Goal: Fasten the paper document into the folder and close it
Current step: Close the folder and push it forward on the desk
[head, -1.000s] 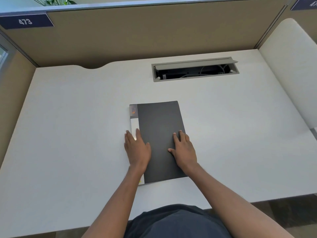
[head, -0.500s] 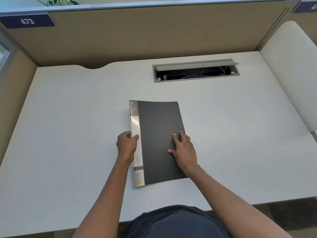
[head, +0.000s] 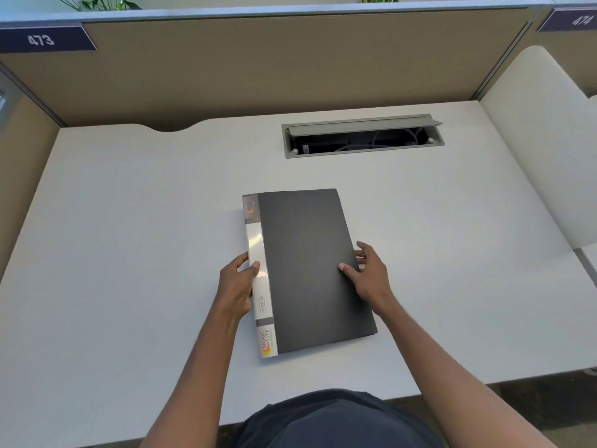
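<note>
Head view, looking down: the folder is being gripped at both long edges. The left hand is curled around the spine side, thumb pressed on top of the white label strip and the other fingers tucked at the outer edge, so it's closed on the folder. The right hand is wrapped over the opposite, opening edge, with the thumb laid flat on the dark cover and the fingers hooked at the edge; whether they're actually under the cover can't be made out. So it's gripped on that side too, loosely by the look of it.

The folder is shut, dark grey cover up, lying flat in the middle of the frame on the white desk, slightly skewed so its near end is angled toward the lower right. "SMART LIFE" is printed on the label strip near the bottom end. No paper can be seen sticking out from anywhere.

Further out, an open cable tray with wires inside is set into the desk, upper right of centre. Tan partition panels are seen along the back, with number tags "473" at upper left and "474" at upper right. A white curved panel is seen at the right edge, and a bit of dark shirt at the bottom.
</note>
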{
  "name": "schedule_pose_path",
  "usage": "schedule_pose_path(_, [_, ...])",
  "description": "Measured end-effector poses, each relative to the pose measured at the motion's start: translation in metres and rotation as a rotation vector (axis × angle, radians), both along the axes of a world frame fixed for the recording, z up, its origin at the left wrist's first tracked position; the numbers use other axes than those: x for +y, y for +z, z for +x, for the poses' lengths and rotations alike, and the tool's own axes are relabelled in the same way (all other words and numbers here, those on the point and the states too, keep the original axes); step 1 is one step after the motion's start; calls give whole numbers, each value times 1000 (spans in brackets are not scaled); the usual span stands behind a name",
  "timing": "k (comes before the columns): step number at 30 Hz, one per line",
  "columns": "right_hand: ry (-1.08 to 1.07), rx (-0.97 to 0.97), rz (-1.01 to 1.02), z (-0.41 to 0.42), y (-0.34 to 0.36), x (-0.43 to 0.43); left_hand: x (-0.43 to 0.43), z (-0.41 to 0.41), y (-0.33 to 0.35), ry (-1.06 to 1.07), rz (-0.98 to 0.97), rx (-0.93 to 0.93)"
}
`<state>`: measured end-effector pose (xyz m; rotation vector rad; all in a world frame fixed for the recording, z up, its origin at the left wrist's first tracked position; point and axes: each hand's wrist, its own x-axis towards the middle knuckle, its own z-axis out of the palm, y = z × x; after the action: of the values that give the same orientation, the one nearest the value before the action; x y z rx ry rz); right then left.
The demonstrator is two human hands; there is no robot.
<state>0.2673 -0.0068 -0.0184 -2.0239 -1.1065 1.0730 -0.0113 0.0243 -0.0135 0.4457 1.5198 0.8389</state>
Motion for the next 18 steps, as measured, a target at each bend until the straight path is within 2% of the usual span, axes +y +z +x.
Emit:
schedule_pose_path(3, [5, 55, -22, 1, -1, 0, 0, 4, -2, 9, 9, -15])
schedule_pose_path(5, [-3, 45, -19, -2, -2, 0, 1, 5, -3, -13, 37, 41])
schedule_pose_path(9, [7, -36, 5, -15, 0, 9, 5, 0, -1, -88, 148, 275])
schedule_pose_path(12, [36, -89, 47, -31, 3, 21, 12, -9, 3, -68, 200, 465])
schedule_pose_path(18, [96, -121, 54, -71, 9, 61, 38, -42, 4, -99, 245, 519])
